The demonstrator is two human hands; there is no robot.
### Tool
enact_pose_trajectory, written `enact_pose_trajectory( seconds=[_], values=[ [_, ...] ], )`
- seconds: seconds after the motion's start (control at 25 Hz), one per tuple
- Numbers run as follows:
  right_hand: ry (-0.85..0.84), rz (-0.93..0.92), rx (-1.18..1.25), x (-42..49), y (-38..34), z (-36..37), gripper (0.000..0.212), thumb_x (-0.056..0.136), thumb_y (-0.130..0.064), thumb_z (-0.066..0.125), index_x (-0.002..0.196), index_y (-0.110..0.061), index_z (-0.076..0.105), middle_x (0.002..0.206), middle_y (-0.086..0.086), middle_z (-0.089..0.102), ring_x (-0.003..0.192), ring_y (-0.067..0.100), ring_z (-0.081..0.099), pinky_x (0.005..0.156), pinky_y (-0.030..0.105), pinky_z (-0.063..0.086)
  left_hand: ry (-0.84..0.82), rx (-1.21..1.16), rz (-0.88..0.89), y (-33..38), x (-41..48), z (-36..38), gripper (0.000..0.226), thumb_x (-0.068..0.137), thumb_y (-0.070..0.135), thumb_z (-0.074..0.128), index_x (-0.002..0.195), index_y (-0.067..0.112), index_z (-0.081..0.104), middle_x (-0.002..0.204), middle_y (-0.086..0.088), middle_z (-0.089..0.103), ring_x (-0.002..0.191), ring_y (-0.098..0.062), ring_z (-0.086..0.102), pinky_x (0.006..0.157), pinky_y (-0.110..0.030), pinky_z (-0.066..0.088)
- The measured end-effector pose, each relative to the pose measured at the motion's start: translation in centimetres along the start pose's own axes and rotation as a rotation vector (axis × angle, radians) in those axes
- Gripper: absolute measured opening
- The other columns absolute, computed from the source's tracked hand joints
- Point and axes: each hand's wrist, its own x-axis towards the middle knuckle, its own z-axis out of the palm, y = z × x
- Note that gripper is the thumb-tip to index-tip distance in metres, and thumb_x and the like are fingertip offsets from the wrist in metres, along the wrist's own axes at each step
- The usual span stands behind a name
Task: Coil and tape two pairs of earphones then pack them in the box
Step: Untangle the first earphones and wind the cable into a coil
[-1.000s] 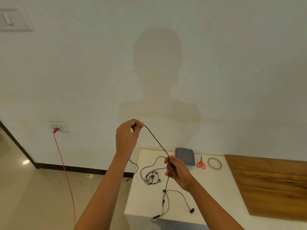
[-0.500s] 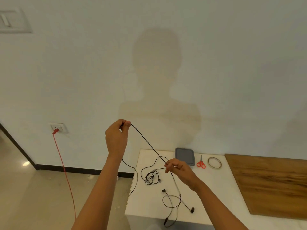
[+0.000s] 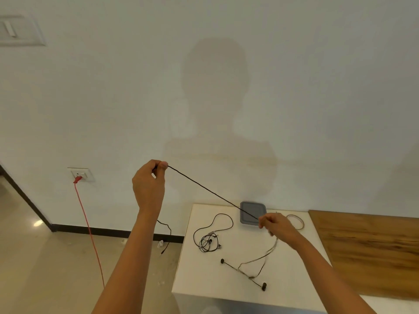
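A small white table (image 3: 204, 282) stands before a plain white wall (image 3: 317, 87). The raised left hand (image 3: 148, 186) pinches the black earphone cord (image 3: 204, 188); the right hand (image 3: 275, 225), low near the grey box (image 3: 256, 208), pinches it too, so it runs tight between them, its buds (image 3: 264, 286) lying on the table. It looks light, thin and limp; I would hold the cord itself, never pulling the buds.
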Motion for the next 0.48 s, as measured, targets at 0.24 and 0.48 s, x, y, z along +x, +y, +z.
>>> enact_pose_trajectory(
  seconds=[0.24, 0.48],
  values=[
    [0.298, 0.198, -0.565, 2.6, -0.4, -0.1, 0.026, 0.093, -0.007, 0.044, 0.114, -0.012, 0.058, 0.110, 0.009, 0.063, 0.098, 0.026, 0.060, 0.083, 0.037, 0.048, -0.136, -0.030, 0.037, 0.7, -1.8, 2.2, 0.015, 0.092, 0.024, 0.061, 0.086, 0.016, 0.072, 0.075, 0.005, 0.067, 0.070, -0.008, 0.058, 0.063, -0.004, 0.038],
    [-0.117, -0.318, 0.258, 0.8, -9.1, 4.3, 0.041, 0.095, -0.026, 0.054, 0.135, -0.020, 0.044, 0.132, -0.004, 0.055, 0.121, 0.010, 0.053, 0.097, 0.024, 0.046, -0.508, 0.028, 0.055, 2.5, -4.5, 5.6, 0.023, 0.089, 0.031, 0.063, 0.072, 0.018, 0.070, 0.061, 0.010, 0.060, 0.056, 0.001, 0.049, 0.055, -0.010, 0.036]
  ],
)
